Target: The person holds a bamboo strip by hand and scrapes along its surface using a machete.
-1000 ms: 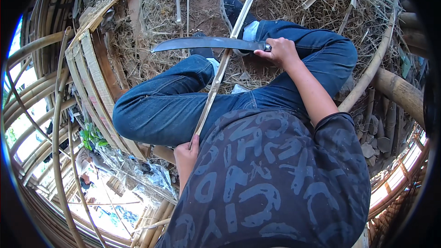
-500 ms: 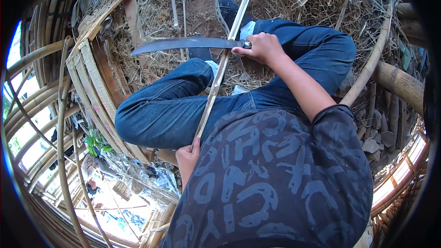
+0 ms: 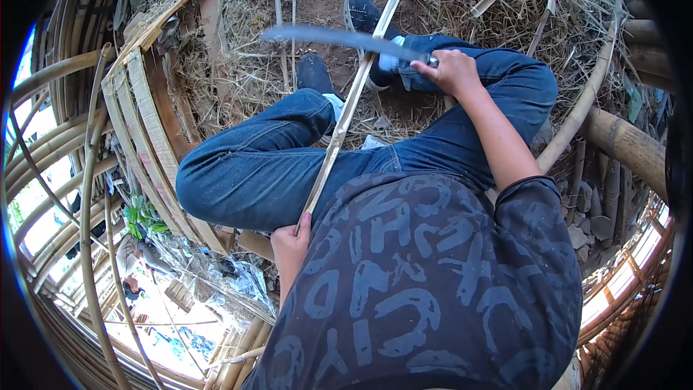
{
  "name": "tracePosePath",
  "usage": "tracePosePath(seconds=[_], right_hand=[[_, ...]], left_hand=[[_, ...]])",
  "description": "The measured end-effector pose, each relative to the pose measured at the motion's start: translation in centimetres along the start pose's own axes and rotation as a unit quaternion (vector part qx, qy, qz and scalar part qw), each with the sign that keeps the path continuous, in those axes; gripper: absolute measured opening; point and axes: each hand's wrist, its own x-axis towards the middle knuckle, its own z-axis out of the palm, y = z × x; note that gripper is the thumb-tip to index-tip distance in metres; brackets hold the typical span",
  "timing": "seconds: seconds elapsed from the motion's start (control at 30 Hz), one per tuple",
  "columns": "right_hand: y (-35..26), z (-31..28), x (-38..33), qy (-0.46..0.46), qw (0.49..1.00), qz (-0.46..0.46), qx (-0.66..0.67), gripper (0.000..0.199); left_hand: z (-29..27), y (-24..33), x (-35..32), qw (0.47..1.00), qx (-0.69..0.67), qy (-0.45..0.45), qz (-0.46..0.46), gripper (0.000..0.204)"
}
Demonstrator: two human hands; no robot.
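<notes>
My right hand [image 3: 456, 72] is closed round the dark handle of a machete [image 3: 336, 35], held out over my right shin. Its long, slightly curved blade points left and looks blurred. The blade crosses a long split bamboo strip [image 3: 345, 112]; whether the two touch I cannot tell. Beside my left thigh, my left hand [image 3: 291, 240] grips the strip's near end between thumb and fingers. From there the strip slants up and to the right, over my left leg and between my shoes, past the top of the view.
A wooden slatted crate [image 3: 148, 126] stands at my left. Dry straw [image 3: 462, 0] and bamboo scraps litter the dirt ground ahead. A bamboo pole [image 3: 624, 141] and stones lie at right. Bamboo framing [image 3: 90, 195] curves along the left, with clear plastic sheeting [image 3: 245, 282] below.
My right hand has moved to the right and slightly down with the machete, and the blade has shifted up along the strip. My left hand keeps its hold on the near end.
</notes>
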Motion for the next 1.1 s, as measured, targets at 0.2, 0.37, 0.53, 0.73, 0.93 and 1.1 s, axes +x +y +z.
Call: tracePosePath(seconds=[0.2, 0.37, 0.53, 0.73, 0.93, 1.1], right_hand=[[-3.2, -2.3, 1.4, 0.019, 0.997, -0.024, 0.074, 0.076], [-7.5, -1.6, 0.6, -0.048, 0.981, -0.178, 0.055, 0.071], [-5.3, -0.3, 1.3, -0.061, 0.986, -0.153, 0.03, 0.069], [1.0, -1.4, 4.5, -0.04, 0.998, -0.037, 0.004, 0.088], [2.3, -1.9, 6.5, -0.033, 0.993, -0.076, -0.079, 0.092], [4.6, -2.3, 6.7, -0.004, 0.992, -0.057, -0.112, 0.09]], left_hand=[[0.3, -0.8, 0.1, 1.0, 0.011, 0.017, 0.008, 0.064], [0.6, -1.1, 0.1, 1.0, 0.011, 0.02, -0.002, 0.063], [0.2, -0.1, 0.1, 1.0, 0.005, 0.009, -0.021, 0.062], [0.1, -0.6, 0.1, 1.0, 0.003, -0.001, -0.009, 0.061], [0.1, -0.4, 0.0, 1.0, 0.007, 0.004, -0.003, 0.062], [0.0, -0.3, 0.1, 1.0, 0.001, -0.007, -0.005, 0.063]])
